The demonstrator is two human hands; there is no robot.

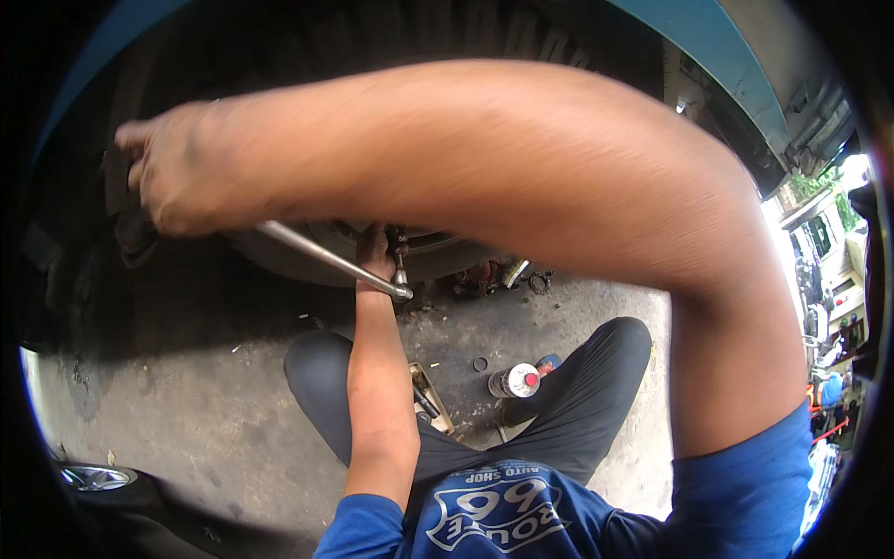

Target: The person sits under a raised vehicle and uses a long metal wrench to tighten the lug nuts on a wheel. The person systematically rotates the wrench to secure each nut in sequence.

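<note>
- Your wrench (326,258) hangs over the floor (233,391), its head just beside the tire's (440,264) lower edge.
- Your right hand (177,172) has its grip curled around the wrench's far end, though blur hides the fingertips.
- Your left hand (375,250) is by the upright socket piece (400,270); you cannot tell here whether that grip is closed.
- Expect the wrench to be stiff and fairly heavy, its smooth metal slippery if oily.
- For leverage, hold the far end with 1 hand and steady the head with the other.
</note>
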